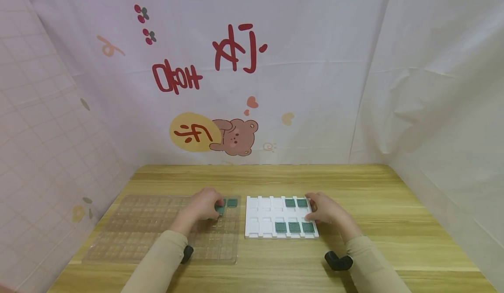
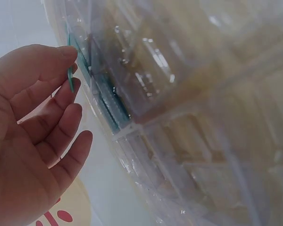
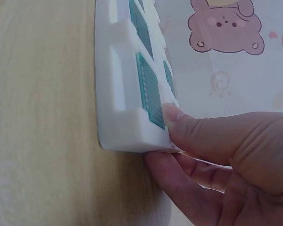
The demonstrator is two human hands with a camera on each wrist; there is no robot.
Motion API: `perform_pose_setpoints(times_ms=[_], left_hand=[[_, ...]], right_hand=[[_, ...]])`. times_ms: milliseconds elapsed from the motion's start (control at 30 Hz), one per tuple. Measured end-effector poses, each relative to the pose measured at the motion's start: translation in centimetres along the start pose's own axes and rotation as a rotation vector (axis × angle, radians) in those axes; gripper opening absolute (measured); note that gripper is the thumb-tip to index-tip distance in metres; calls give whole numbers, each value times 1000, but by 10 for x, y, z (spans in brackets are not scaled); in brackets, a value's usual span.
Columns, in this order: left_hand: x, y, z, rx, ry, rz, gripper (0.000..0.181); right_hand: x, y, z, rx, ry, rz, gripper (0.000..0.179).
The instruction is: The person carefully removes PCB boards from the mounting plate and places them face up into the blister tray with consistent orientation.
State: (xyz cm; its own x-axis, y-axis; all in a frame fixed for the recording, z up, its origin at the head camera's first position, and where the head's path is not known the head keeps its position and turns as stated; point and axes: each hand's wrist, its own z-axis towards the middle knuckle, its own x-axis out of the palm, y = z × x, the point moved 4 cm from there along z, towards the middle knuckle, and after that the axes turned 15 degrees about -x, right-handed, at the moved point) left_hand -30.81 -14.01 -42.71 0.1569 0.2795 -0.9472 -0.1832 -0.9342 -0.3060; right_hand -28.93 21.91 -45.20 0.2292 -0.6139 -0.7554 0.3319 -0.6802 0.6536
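Observation:
My left hand (image 1: 204,204) is over the far right part of a clear plastic tray (image 1: 235,249) with many small compartments. Between its thumb and forefinger it pinches a thin green chip (image 2: 70,77), seen edge-on in the left wrist view. Another green chip (image 1: 232,202) lies in the clear tray's far right corner. My right hand (image 1: 326,207) grips the right end of a white tray (image 1: 253,226), thumb on top and fingers below the edge in the right wrist view. Green chips sit in this tray: three in the near row (image 1: 294,227), two in the far row (image 1: 290,203).
Both trays lie side by side on a wood-grain table (image 1: 275,264), with a narrow gap between them. A printed white curtain (image 1: 315,109) stands behind the table. Black wrist mounts (image 1: 338,261) hang below both forearms.

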Motion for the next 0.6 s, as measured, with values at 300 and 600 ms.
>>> perform_pose_setpoints(times_ms=[300, 600], left_hand=[[3, 2, 1, 13, 1, 7, 23], [1, 2, 1, 11, 3, -23, 23]], right_hand=[[0, -1, 0, -11, 3, -4, 74], [0, -3, 1, -11, 6, -14, 75]])
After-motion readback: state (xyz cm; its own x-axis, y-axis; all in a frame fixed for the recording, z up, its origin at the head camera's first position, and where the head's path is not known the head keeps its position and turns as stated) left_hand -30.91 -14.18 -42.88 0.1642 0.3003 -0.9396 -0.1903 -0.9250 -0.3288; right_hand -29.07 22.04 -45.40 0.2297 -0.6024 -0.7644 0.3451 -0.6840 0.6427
